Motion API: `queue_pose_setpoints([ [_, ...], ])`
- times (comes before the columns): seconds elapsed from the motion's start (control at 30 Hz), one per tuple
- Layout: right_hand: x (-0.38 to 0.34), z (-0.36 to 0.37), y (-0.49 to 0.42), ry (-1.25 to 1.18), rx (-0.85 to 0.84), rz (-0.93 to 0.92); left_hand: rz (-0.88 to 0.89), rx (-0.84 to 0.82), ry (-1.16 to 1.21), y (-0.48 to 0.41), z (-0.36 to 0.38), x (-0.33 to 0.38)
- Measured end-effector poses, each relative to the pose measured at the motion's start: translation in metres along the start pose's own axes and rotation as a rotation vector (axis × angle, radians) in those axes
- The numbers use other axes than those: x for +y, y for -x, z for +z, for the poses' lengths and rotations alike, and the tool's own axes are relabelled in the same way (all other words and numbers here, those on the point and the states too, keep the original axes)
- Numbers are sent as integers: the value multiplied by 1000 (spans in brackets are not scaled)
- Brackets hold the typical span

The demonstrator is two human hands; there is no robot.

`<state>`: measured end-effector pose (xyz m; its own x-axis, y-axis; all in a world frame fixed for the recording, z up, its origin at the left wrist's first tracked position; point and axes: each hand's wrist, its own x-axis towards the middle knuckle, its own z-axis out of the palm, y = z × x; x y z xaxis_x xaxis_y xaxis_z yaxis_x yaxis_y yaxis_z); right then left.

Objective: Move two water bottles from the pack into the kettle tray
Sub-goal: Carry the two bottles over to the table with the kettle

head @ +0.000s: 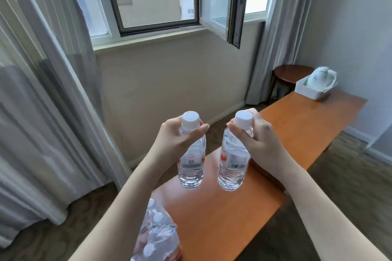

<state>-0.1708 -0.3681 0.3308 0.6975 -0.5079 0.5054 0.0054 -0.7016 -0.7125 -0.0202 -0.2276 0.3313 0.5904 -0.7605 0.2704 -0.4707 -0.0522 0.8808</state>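
Observation:
My left hand grips one clear water bottle by its neck, just under the white cap. My right hand holds a second water bottle the same way. Both bottles hang upright in the air above the near part of the orange table. The plastic-wrapped pack of bottles lies at the table's near left corner, below my left forearm. The white kettle tray stands at the table's far right end, with a white kettle in it.
A small round dark wooden side table stands beyond the tray, by the right curtain. An open window sash juts into the room above. Grey curtains hang along the left. Carpet lies on both sides of the table.

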Motion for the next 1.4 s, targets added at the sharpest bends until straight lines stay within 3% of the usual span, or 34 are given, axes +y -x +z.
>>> queue_pose_setpoints([
  [0.47,89,-290,108,248,243,193,206,-359,91,-35,295,150],
  [0.8,135,-424,160,303,534,316,368,-591,149,-63,456,222],
  [1.1,218,-515,119,394,589,394,462,-733,205,-166,586,246],
  [1.4,307,-608,47,445,673,436,530,-773,208,-281,696,270],
])
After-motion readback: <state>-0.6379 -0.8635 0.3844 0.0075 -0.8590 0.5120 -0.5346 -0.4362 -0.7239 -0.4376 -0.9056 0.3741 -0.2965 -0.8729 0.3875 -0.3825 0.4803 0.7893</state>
